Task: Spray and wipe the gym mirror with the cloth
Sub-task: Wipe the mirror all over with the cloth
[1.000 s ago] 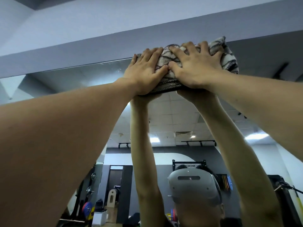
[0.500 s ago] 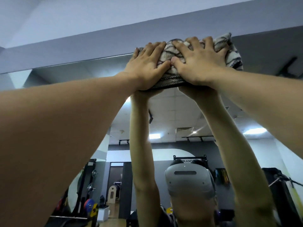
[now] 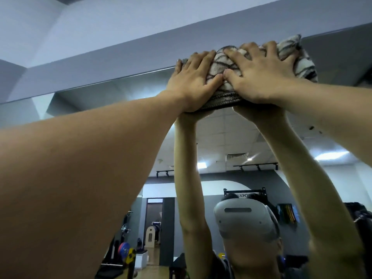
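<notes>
Cloth (image 3: 221, 63) shifted right along mirror (image 3: 120, 91) top, both hands (image 3: 227, 77) pressing it flat-fingered.

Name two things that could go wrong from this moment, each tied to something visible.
1. The cloth sits at the mirror top edge, so the next stroke may run onto the wall beam.
2. Both the left hand and right hand press at full reach; the bunched cloth could slip and fall.
</notes>
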Demonstrator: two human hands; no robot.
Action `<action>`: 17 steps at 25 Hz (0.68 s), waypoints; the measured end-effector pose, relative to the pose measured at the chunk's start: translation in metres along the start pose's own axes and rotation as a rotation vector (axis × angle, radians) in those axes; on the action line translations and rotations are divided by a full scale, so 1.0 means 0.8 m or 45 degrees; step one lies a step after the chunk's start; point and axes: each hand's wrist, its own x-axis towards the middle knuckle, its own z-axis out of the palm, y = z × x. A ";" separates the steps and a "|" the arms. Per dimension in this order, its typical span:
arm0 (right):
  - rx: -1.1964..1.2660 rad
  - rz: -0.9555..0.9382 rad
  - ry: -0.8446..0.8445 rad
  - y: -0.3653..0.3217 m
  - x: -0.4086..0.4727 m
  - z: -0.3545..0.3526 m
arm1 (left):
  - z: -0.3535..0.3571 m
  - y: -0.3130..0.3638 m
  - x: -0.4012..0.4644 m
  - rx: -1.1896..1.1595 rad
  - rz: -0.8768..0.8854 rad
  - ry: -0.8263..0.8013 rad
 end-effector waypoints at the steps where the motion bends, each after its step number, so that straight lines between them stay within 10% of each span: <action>1: -0.006 0.001 -0.009 -0.007 0.000 0.001 | 0.000 -0.008 -0.003 0.003 -0.001 0.006; 17: -0.024 0.000 0.038 -0.298 0.034 0.064 | -0.048 -0.280 -0.106 -0.011 -0.003 0.014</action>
